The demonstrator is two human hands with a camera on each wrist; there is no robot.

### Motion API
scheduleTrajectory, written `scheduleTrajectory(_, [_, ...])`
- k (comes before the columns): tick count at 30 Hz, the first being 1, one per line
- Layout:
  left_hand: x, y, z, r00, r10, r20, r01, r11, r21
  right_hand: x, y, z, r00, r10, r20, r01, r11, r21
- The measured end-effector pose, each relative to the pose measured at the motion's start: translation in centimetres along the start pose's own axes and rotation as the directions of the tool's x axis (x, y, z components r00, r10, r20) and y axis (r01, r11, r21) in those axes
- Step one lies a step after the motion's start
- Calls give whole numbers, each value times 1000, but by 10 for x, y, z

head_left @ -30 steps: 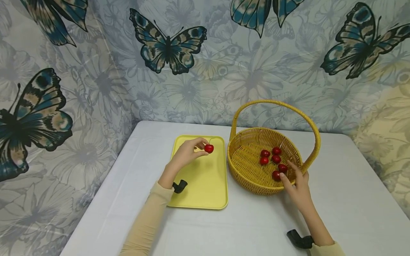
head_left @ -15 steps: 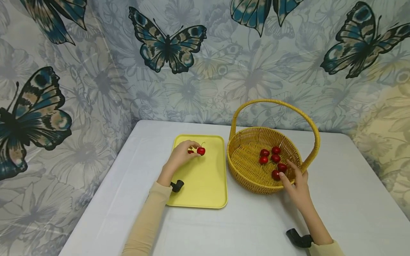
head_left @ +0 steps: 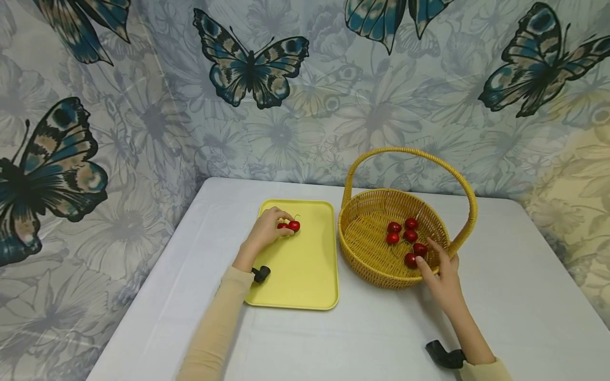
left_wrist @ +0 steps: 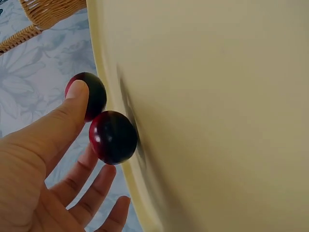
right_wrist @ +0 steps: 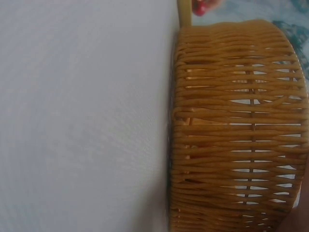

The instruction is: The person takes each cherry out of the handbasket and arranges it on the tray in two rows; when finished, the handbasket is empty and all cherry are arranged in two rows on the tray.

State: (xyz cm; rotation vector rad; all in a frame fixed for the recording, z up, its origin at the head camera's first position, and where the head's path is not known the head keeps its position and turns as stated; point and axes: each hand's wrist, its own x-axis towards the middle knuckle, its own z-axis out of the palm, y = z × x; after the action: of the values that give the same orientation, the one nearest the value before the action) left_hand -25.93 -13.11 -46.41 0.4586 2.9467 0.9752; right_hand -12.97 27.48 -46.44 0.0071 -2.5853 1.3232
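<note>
My left hand (head_left: 268,230) is over the yellow tray (head_left: 300,275), pinching a red cherry (head_left: 294,226) between thumb and fingers. A second cherry (head_left: 283,226) sits right beside it, partly hidden by the fingers. Seen from the left wrist, the thumb presses on one cherry (left_wrist: 99,96), while the other cherry (left_wrist: 113,137) is close to the tray surface (left_wrist: 217,116). My right hand (head_left: 443,280) reaches over the near right rim of the woven basket (head_left: 357,238). Its thumb and index finger spread loosely beside two cherries (head_left: 411,260) inside.
Several more cherries (head_left: 393,227) lie in the right half of the basket. A tall arched handle (head_left: 410,151) rises above it. Both tray and basket stand on a white-covered table (head_left: 362,338), with a butterfly-print cloth (head_left: 286,132) hanging behind.
My left hand has carried the cherry left and slightly down over the tray, up against the second cherry, which was mostly hidden before. My right hand has stayed at the basket rim.
</note>
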Motion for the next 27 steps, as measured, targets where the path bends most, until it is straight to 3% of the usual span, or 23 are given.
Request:
scheduleTrajectory(5, [0,-1,0,1000,-2,-7,2,1000,-22,0,0,0,1000,2,0,-2,1000,1])
scheduleTrajectory(14, [3,-3,3,1000,-2,-3,2,999,44,-1,0,0,1000,3,4,-3,1000,5])
scheduleTrajectory(27, [4,-1,3,1000,-24,9,23,998,61,-1,1,0,1000,-4,4,4,1000,-3])
